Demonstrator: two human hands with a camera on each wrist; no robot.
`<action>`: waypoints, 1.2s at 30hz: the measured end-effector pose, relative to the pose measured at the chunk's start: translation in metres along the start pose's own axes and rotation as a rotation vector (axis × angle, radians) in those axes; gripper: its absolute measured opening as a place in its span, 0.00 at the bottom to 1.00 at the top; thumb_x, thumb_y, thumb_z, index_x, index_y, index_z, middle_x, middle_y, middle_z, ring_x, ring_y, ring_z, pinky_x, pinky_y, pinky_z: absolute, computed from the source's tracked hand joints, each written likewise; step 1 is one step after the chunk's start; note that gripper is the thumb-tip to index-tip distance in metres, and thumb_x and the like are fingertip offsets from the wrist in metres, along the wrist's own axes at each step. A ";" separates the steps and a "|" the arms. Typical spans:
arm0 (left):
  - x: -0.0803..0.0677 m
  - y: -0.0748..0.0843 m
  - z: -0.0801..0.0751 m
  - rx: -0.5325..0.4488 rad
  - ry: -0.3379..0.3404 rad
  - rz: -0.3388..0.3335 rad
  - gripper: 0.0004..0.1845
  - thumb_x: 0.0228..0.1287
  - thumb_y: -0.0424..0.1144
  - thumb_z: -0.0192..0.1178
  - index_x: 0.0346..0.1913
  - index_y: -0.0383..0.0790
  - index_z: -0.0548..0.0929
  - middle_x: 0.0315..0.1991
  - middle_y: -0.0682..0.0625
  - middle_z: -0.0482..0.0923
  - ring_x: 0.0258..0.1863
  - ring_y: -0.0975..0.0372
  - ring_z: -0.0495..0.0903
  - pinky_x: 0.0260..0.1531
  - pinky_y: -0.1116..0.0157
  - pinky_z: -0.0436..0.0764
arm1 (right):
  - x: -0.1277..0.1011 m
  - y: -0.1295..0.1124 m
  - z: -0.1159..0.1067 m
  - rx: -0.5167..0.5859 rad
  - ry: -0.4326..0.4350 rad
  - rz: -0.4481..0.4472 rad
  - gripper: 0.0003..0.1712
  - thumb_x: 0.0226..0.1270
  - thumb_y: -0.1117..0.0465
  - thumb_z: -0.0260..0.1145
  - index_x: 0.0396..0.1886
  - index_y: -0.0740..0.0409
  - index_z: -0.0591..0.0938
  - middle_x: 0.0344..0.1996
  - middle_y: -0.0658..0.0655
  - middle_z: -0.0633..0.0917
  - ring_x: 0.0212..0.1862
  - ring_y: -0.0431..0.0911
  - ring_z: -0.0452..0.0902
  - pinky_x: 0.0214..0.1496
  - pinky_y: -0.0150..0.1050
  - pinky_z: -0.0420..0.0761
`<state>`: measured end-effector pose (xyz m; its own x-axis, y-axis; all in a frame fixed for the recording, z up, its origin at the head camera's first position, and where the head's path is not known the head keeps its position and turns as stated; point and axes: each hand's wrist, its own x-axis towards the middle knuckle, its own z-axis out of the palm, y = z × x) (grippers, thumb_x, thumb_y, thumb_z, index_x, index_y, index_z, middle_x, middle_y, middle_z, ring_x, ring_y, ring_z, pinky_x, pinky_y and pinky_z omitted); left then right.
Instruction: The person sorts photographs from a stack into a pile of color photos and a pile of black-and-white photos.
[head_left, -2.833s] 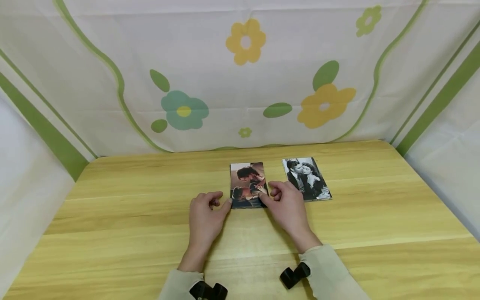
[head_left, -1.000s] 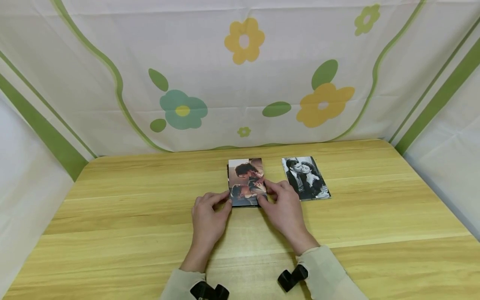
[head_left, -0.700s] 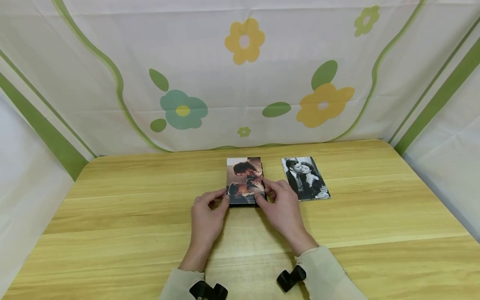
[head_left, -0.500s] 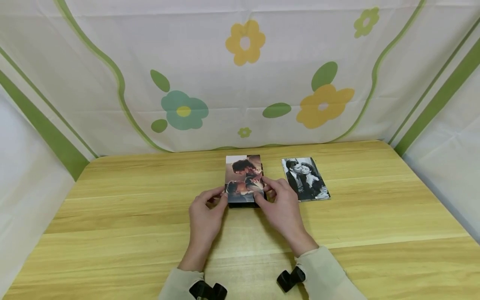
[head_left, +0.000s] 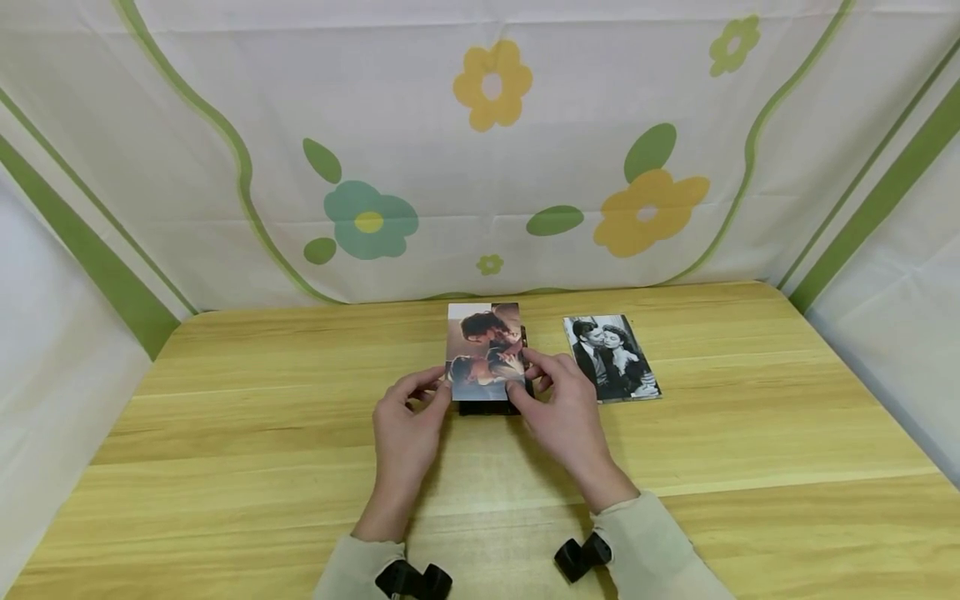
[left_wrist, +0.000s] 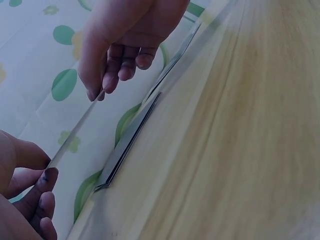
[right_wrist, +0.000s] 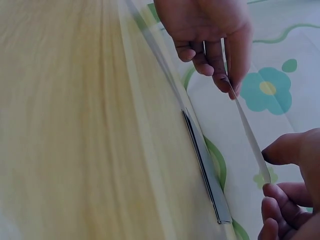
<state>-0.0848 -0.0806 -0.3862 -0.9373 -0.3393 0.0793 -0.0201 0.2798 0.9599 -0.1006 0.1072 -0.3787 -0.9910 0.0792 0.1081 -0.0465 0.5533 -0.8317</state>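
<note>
In the head view my left hand (head_left: 407, 429) pinches the left edge of a color photo card (head_left: 480, 350) between thumb and fingers. At the card's lower right, my right hand (head_left: 564, 417) pinches it too. Both wrist views show the card edge-on, thin and single, held above a stack of cards (left_wrist: 125, 147) on the table. From above, the raised card covers most of that stack, and only a dark strip shows below and to the right. The right hand's fingertips lie partly behind the card.
A second pile, topped by a black-and-white photo card (head_left: 617, 358), lies right of the stack, close to my right hand. The wooden table (head_left: 225, 467) ends at a white flowered cloth (head_left: 420, 100), with cloth at both sides. Black wrist cameras (head_left: 414, 579) sit at the sleeves.
The color photo card has come up off the stack and shifted slightly left and away, exposing the dark card below. Both hands moved with it; the black-and-white pile stayed put.
</note>
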 end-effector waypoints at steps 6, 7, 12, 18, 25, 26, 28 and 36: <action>0.004 -0.002 -0.007 0.009 0.018 -0.008 0.10 0.70 0.32 0.69 0.50 0.40 0.94 0.43 0.42 0.89 0.42 0.59 0.80 0.41 0.68 0.74 | -0.001 -0.005 0.008 0.029 -0.016 -0.013 0.31 0.68 0.59 0.76 0.70 0.57 0.83 0.45 0.53 0.84 0.42 0.44 0.77 0.46 0.36 0.77; 0.006 -0.003 -0.011 0.012 0.028 -0.011 0.10 0.70 0.32 0.69 0.50 0.40 0.94 0.43 0.42 0.89 0.42 0.58 0.80 0.41 0.68 0.74 | -0.001 -0.007 0.012 0.032 -0.024 -0.015 0.31 0.68 0.59 0.76 0.70 0.57 0.83 0.45 0.53 0.84 0.42 0.44 0.77 0.47 0.37 0.77; 0.013 -0.006 -0.029 0.024 0.073 -0.052 0.11 0.71 0.31 0.67 0.52 0.39 0.93 0.45 0.41 0.88 0.43 0.58 0.79 0.40 0.70 0.75 | -0.003 -0.018 0.032 0.024 -0.079 -0.040 0.31 0.69 0.60 0.75 0.71 0.59 0.82 0.45 0.52 0.84 0.41 0.43 0.76 0.47 0.37 0.78; 0.016 -0.007 -0.048 0.035 0.167 -0.123 0.13 0.71 0.30 0.64 0.53 0.36 0.92 0.47 0.41 0.87 0.43 0.60 0.77 0.39 0.74 0.75 | -0.005 -0.036 0.059 0.030 -0.122 -0.071 0.31 0.68 0.62 0.73 0.71 0.61 0.81 0.43 0.53 0.83 0.40 0.44 0.74 0.45 0.37 0.75; 0.026 -0.012 -0.074 0.103 0.283 -0.185 0.12 0.70 0.32 0.64 0.51 0.35 0.91 0.39 0.47 0.84 0.38 0.63 0.76 0.35 0.73 0.73 | -0.010 -0.060 0.094 -0.001 -0.177 -0.041 0.35 0.66 0.60 0.73 0.73 0.58 0.80 0.43 0.50 0.82 0.38 0.41 0.73 0.41 0.35 0.76; 0.026 -0.012 -0.078 0.110 0.294 -0.199 0.12 0.70 0.32 0.64 0.51 0.36 0.91 0.38 0.48 0.83 0.37 0.64 0.75 0.35 0.73 0.73 | -0.010 -0.063 0.098 0.001 -0.190 -0.038 0.35 0.67 0.59 0.73 0.73 0.58 0.80 0.43 0.49 0.81 0.37 0.41 0.72 0.41 0.35 0.75; 0.028 -0.013 -0.085 0.119 0.314 -0.224 0.11 0.71 0.33 0.64 0.51 0.36 0.91 0.37 0.51 0.82 0.36 0.64 0.75 0.34 0.73 0.73 | -0.012 -0.068 0.105 -0.009 -0.212 -0.042 0.34 0.67 0.58 0.72 0.73 0.58 0.80 0.43 0.49 0.81 0.36 0.40 0.71 0.40 0.35 0.74; 0.030 -0.017 -0.099 0.125 0.326 -0.272 0.12 0.71 0.33 0.64 0.52 0.35 0.91 0.36 0.52 0.82 0.35 0.66 0.76 0.33 0.73 0.73 | -0.011 -0.077 0.119 -0.063 -0.235 -0.044 0.34 0.69 0.57 0.71 0.74 0.56 0.80 0.41 0.47 0.80 0.40 0.41 0.70 0.41 0.35 0.71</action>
<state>-0.0783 -0.1845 -0.3730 -0.7335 -0.6759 -0.0717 -0.3116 0.2406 0.9193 -0.1010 -0.0350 -0.3812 -0.9905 -0.1375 0.0075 -0.0897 0.6033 -0.7925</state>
